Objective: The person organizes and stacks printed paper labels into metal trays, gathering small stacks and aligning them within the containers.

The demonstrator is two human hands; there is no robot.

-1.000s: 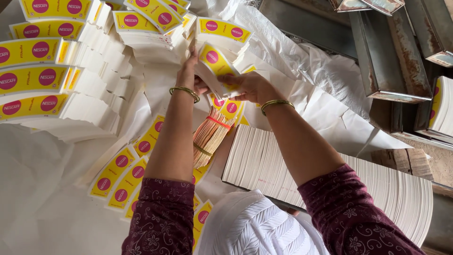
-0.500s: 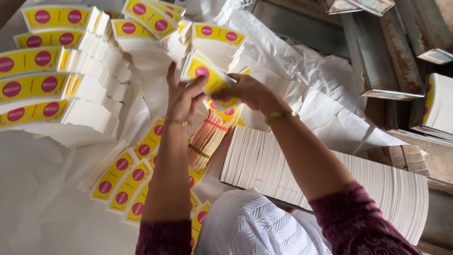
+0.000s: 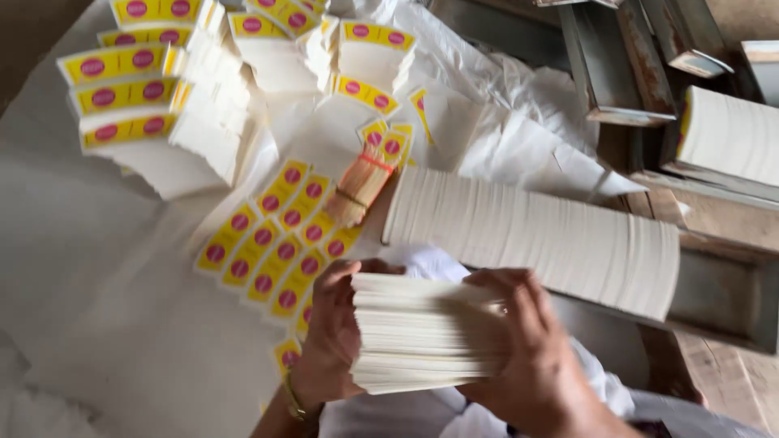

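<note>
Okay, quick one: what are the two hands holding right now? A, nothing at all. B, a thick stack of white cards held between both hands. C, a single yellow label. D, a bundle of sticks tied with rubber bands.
B: the left hand and the right hand clasp a thick stack of white cards by its two ends.

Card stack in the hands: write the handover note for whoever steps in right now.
Left hand grips the left end of the white card stack; right hand clamps its right end, stack held edge-on near the body.
Long row of white cards lies just beyond.
Rubber-banded bundle sits among loose yellow labels.
Done: finished label stacks piled far left.
Left: held stack not yet set down.
</note>
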